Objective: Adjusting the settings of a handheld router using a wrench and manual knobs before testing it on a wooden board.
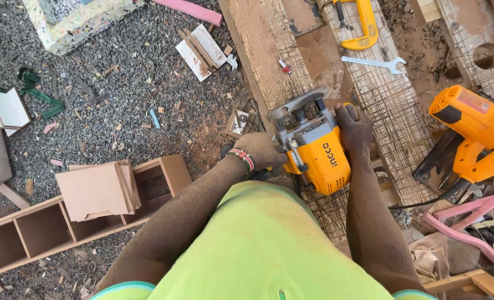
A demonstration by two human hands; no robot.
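The person stands at the near edge of a scored, dusty workbench (402, 128) with both hands on a yellow and grey router (313, 147), which sits upright on the bench top close to that edge. The left hand (263, 151), a beaded band at its wrist, is wrapped around the left side handle; the right hand (353, 126) is closed over the right side handle, fingers curled down out of sight. Both grips look tight, clamped on the tool with no gap showing. The router looks heavy and rigid, with its weight high in the motor body, so it likely wants a firm two-handed hold at the side handles, as here, and steady downward pressure. Dust coats hands and forearms, which may make the plastic a little slippery. Further along the bench lie a spanner (375, 63) and a yellow clamp (363, 25); an orange circular saw (474, 133) rests toward the right edge. On the gravel to the left stands a wooden shelf unit (41, 230)
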